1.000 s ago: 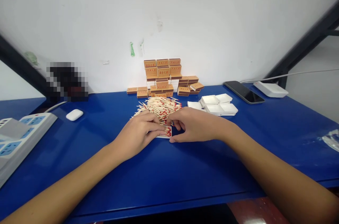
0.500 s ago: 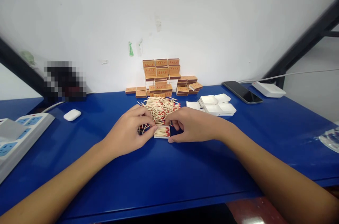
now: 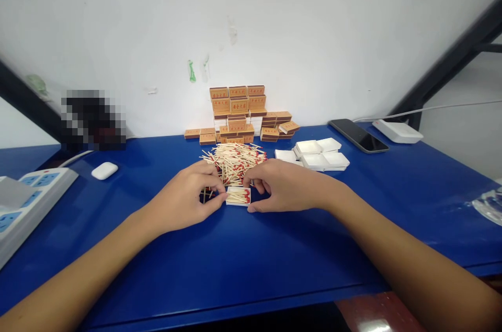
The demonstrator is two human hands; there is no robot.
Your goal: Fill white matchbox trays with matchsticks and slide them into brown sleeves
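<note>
A small white matchbox tray [image 3: 238,204] lies flat on the blue table, partly filled with red-headed matches [image 3: 237,195] whose heads point right. My right hand [image 3: 274,184] curves around the tray's right end, thumb at the near corner and index finger at the far corner, gripping it. At the left end, the thumb and index finger of my left hand [image 3: 192,193] are pinched together; whatever lies between the tips is hidden. Just behind the tray spreads a heap of loose matches [image 3: 237,160], partly covered by both hands' fingers.
Stacked orange matchboxes [image 3: 239,106] stand against the wall behind the heap. White trays [image 3: 314,156] are piled to the right, near a phone [image 3: 358,136] and a white box [image 3: 398,132]. At left are a white earphone case [image 3: 104,170] and a power strip [image 3: 43,201].
My left fingertips have drawn slightly left, from over the matches to the tray's left edge. My right hand keeps its place at the tray. The view has shifted slightly.
</note>
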